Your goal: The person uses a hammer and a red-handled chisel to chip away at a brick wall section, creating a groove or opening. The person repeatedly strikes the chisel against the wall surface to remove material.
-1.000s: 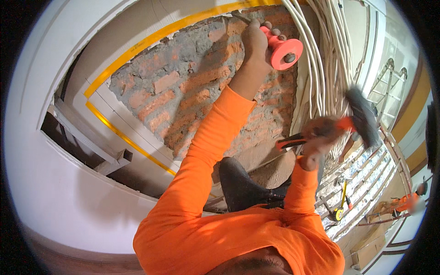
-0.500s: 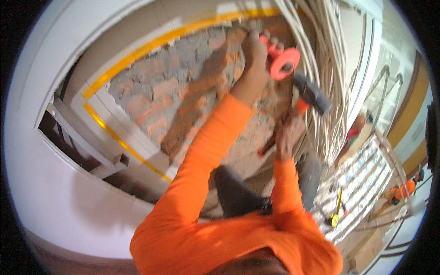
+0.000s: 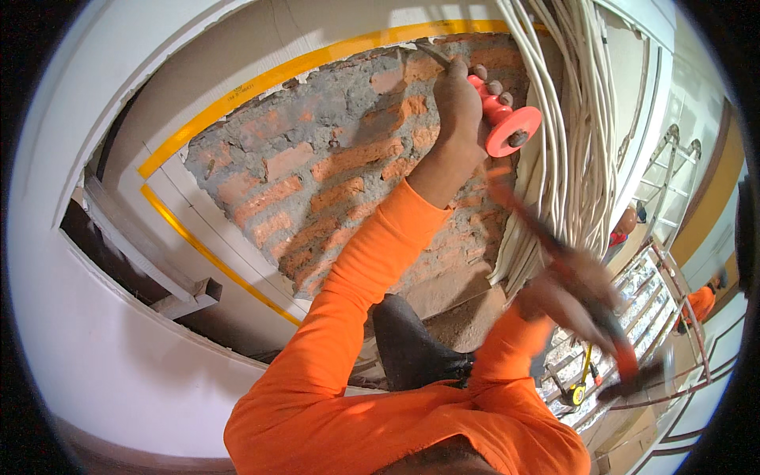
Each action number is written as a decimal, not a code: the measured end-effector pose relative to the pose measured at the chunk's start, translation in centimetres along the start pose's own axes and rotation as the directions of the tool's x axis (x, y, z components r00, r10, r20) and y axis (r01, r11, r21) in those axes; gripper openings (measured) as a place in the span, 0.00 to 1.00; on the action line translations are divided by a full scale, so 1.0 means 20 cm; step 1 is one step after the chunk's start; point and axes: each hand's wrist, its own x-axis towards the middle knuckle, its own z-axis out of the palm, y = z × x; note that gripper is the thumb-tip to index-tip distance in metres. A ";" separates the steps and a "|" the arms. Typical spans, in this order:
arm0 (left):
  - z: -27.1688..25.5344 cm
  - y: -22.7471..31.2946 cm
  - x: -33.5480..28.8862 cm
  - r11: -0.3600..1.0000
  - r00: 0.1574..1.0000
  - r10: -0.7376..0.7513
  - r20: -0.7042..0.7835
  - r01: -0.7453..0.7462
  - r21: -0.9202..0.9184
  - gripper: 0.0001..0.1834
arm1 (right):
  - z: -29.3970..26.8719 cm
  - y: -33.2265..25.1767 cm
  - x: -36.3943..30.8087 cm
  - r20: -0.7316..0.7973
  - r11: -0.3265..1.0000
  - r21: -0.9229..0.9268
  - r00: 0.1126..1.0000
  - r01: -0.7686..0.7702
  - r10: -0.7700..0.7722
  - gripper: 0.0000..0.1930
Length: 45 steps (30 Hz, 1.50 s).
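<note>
My left hand [image 3: 459, 103] is closed around a chisel [image 3: 513, 133] with a red grip and a round red hand guard. The chisel's blade points up and left, to the upper edge of the exposed brickwork [image 3: 340, 190], near the plaster. Its struck end shows in the middle of the guard. My right hand [image 3: 571, 294], smeared by motion, grips the red and black handle of a hammer [image 3: 625, 356]. The hammer's blurred head is down at the right, well apart from the chisel.
Yellow tape [image 3: 265, 83] borders the bricks. A thick bundle of white cables [image 3: 582, 142] hangs right of the chisel. An opening with a metal stud [image 3: 186, 297] is at left. Lower right are a tape measure [image 3: 578, 393] and scaffolding; a person in orange [image 3: 700, 305] is farther off.
The hammer has swung away from the chisel's guard, down and to the right, with my right hand. My left hand and the chisel have shifted slightly right and down in view.
</note>
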 end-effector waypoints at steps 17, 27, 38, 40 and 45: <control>-0.25 0.01 -0.09 0.970 0.986 -0.164 0.032 0.155 0.186 0.17 | -0.18 -0.05 0.20 0.634 0.887 -0.155 0.645 -0.434 0.426 0.38; -0.26 0.04 0.07 0.965 0.964 -0.218 0.153 0.190 0.181 0.21 | -0.20 -0.09 0.17 0.665 0.953 0.090 0.729 -0.290 0.159 0.40; -0.12 -0.01 0.08 0.967 0.993 -0.099 0.070 0.079 0.243 0.22 | -0.49 0.34 -0.23 0.539 0.561 -0.778 0.160 -0.281 0.827 0.18; -0.15 -0.01 0.07 0.975 0.987 -0.128 0.101 0.107 0.192 0.22 | -0.52 0.25 -0.17 0.471 0.566 -0.684 0.314 -0.460 0.824 0.26; -0.19 0.05 0.05 0.974 0.981 -0.169 0.094 0.152 0.166 0.22 | -0.16 -0.06 0.12 0.727 0.936 0.181 0.682 -0.303 0.080 0.40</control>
